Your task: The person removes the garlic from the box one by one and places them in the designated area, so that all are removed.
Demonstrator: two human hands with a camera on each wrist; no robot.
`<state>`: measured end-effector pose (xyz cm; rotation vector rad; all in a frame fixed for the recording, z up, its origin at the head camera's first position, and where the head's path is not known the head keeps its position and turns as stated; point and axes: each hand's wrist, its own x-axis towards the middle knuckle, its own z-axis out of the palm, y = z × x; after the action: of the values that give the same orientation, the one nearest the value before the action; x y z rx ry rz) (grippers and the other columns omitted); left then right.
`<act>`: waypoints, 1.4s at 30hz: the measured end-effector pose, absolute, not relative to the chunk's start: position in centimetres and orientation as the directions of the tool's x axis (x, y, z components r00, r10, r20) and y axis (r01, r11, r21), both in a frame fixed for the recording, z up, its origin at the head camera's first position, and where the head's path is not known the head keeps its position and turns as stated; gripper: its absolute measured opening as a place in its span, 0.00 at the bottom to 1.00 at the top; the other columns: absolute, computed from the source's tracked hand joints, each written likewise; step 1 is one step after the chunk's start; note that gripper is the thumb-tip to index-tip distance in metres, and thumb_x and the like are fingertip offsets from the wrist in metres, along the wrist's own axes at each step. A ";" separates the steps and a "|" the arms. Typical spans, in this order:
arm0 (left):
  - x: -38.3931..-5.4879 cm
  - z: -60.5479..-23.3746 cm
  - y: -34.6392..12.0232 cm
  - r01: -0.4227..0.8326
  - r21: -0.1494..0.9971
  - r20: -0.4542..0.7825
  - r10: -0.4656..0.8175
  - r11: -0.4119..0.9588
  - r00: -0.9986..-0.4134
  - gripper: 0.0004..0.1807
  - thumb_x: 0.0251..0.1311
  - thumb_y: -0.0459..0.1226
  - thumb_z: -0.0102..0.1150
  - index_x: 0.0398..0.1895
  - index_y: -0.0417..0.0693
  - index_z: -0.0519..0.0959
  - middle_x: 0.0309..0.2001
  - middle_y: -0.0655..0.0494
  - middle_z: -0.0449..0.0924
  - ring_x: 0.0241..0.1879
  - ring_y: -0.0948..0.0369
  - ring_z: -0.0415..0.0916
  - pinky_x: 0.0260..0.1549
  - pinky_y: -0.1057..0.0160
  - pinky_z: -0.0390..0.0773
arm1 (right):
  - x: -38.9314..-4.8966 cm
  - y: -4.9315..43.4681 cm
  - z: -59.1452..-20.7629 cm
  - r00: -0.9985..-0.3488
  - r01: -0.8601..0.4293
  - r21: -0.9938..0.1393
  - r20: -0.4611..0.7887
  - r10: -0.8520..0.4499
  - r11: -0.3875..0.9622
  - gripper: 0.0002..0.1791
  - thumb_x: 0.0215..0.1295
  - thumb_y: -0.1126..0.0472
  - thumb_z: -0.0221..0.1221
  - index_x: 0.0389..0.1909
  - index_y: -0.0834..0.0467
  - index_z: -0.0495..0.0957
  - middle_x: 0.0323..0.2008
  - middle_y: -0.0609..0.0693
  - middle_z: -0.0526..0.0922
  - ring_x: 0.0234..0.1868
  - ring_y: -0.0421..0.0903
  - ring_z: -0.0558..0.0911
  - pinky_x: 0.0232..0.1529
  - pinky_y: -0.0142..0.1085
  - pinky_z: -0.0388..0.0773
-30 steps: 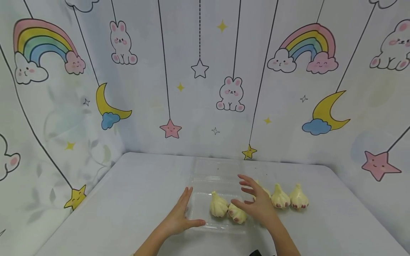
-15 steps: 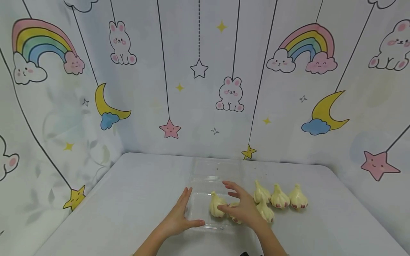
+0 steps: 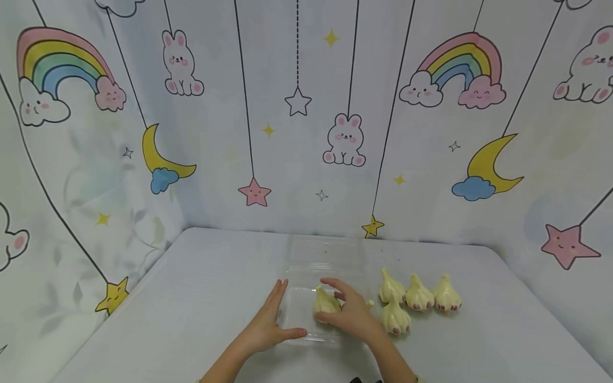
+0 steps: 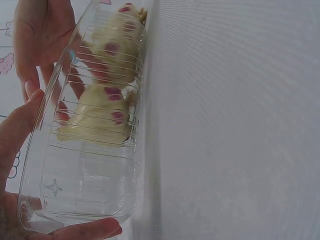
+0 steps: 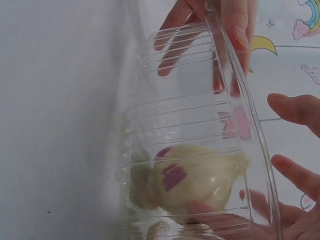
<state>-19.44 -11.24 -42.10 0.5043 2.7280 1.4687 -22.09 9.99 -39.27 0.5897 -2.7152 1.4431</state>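
Note:
A clear plastic container (image 3: 298, 306) holds two cream garlic bulbs with dark red marks at their bases. My left hand (image 3: 265, 325) holds its left end, fingers along the side and thumb at the near rim (image 4: 97, 229). Over the container, my right hand (image 3: 353, 317) has its thumb and fingers spread about the left garlic bulb (image 3: 325, 300). The thumb overlaps that bulb's near side in the head view. Behind this hand, only the stem of the right garlic bulb (image 3: 371, 304) shows; more of it appears through the wall in the left wrist view.
Several more garlic bulbs stand on the white table to the right, the nearest garlic bulb (image 3: 396, 318) close beside the container. The clear lid (image 3: 325, 254) lies folded back behind it. A printed curtain (image 3: 306, 159) closes off the table's back and sides.
My right hand has moved left across the container, from beside the right garlic bulb to around the left one, uncovering garlic bulbs on the table. The left hand has stayed in place.

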 end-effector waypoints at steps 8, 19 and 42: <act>-19.4 -41.9 -11.2 0.287 0.815 0.158 0.285 0.503 -0.946 0.59 0.42 0.47 0.71 0.71 0.40 0.42 0.70 0.34 0.35 0.63 0.35 0.50 0.54 0.42 0.65 | -22.4 9.5 -39.7 -0.911 -0.392 -0.728 0.224 -0.345 0.563 0.37 0.42 0.55 0.71 0.57 0.54 0.70 0.56 0.60 0.72 0.54 0.62 0.71 0.50 0.58 0.70; -19.5 -41.7 -11.3 0.304 0.819 0.178 0.288 0.487 -0.941 0.59 0.42 0.46 0.72 0.70 0.37 0.42 0.69 0.33 0.35 0.64 0.36 0.47 0.54 0.44 0.66 | -23.1 8.3 -40.7 -0.886 -0.457 -0.689 0.295 -0.359 0.562 0.40 0.37 0.69 0.71 0.58 0.61 0.69 0.53 0.63 0.74 0.54 0.61 0.72 0.52 0.56 0.69; -19.2 -42.4 -11.3 0.298 0.804 0.167 0.285 0.515 -0.944 0.59 0.42 0.47 0.71 0.71 0.39 0.42 0.69 0.32 0.36 0.64 0.34 0.47 0.55 0.38 0.61 | -22.4 9.1 -41.1 -0.886 -0.455 -0.737 0.323 -0.332 0.499 0.40 0.43 0.68 0.68 0.61 0.53 0.66 0.52 0.60 0.73 0.46 0.60 0.76 0.36 0.42 0.79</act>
<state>-19.23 -11.31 -42.35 0.5286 2.7465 1.4613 -22.43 9.09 -41.07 0.6865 -2.5981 1.3407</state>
